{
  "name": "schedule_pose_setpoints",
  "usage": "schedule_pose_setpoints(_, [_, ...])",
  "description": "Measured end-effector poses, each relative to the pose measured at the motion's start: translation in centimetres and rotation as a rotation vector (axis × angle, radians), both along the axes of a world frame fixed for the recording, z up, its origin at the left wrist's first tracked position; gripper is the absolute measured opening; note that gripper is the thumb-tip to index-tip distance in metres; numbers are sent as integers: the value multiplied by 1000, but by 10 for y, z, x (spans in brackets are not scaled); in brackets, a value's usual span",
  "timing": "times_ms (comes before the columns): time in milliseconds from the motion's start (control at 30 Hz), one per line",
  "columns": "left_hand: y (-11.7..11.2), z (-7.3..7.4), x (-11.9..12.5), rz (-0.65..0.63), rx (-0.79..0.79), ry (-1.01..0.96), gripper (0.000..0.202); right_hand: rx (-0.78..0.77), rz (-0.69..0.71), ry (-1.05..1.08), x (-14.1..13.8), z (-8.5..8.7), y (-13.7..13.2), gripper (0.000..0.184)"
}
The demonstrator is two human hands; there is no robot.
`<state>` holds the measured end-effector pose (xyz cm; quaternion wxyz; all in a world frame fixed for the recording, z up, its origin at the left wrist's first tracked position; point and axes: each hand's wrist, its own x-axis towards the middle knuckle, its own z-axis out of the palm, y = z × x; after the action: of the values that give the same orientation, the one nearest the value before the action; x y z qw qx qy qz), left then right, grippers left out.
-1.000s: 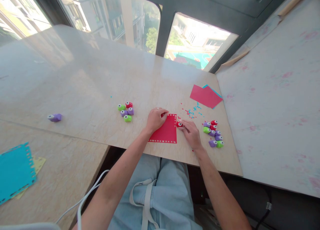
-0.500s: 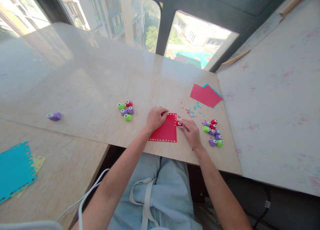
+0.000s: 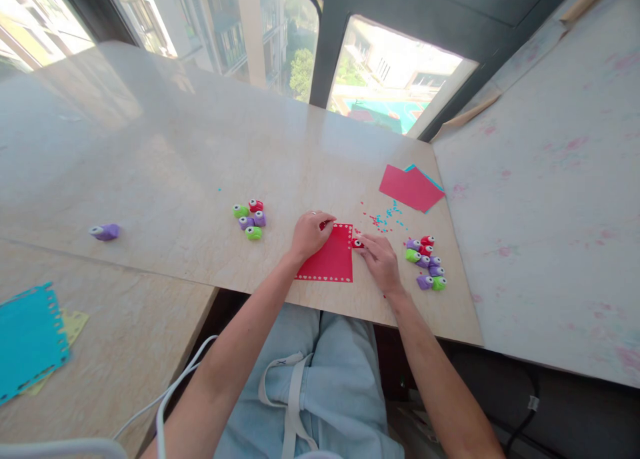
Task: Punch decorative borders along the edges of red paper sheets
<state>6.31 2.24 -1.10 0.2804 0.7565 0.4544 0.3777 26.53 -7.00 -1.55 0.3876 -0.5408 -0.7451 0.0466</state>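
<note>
Left hand [image 3: 311, 235] curled on red paper [image 3: 334, 258], grip unclear — right hand [image 3: 381, 258] pinching a red punch [image 3: 357, 244].

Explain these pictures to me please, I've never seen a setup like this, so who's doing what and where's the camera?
There is no machine here: a person works with two bare hands, and one camera worn on the head looks forward and down. The right hand holds what looks like a small red craft punch at the right edge of a red sheet with little holes along its edges. The left hand is on the sheet near its top edge; whether it pinches the paper is hard to tell. Also on the tabletop are red and blue paper bits, more colorful punches and, at far left, a blue sheet.
</note>
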Motion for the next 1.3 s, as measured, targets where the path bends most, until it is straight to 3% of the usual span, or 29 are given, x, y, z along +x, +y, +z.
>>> schedule_pose_setpoints(1300, [-2,3,0,3,-15,36,19,-57,-20,24,1,3,2,25])
